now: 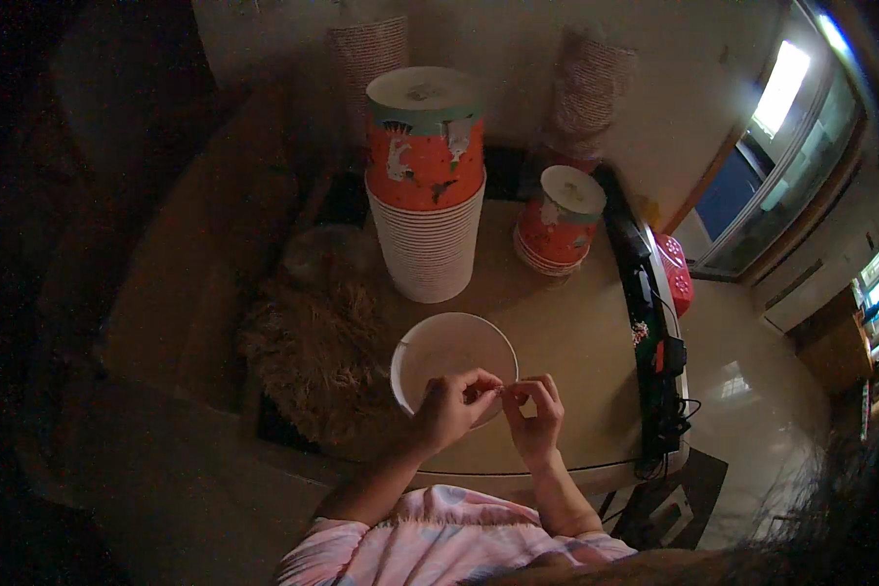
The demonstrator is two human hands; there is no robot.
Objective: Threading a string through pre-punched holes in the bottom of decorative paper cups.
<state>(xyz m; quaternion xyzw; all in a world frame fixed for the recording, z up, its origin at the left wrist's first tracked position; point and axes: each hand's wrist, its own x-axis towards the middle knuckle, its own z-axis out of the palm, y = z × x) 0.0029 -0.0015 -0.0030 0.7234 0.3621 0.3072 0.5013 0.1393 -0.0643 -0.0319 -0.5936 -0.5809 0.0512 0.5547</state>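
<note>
On the tan surface (571, 342) stands a tall orange-and-white stack of paper tubs (428, 234); nearer, one round white tub (449, 350), open side up. At its right rim, left hand (446, 408) and right hand (537, 418) pinch narrowly; any held item, cannot tell.

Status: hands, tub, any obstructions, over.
Left hand, right hand: fingertips close together near tub rim, grip unclear. Tub open side up. Only hands overlap it; tall stack behind.

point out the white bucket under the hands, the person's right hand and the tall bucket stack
White bucket (453, 352): head view, on its bare inside
Right hand (538, 422): head view, on the middle of the hand
Tall bucket stack (425, 184): head view, on the orange side of its top bucket
</note>
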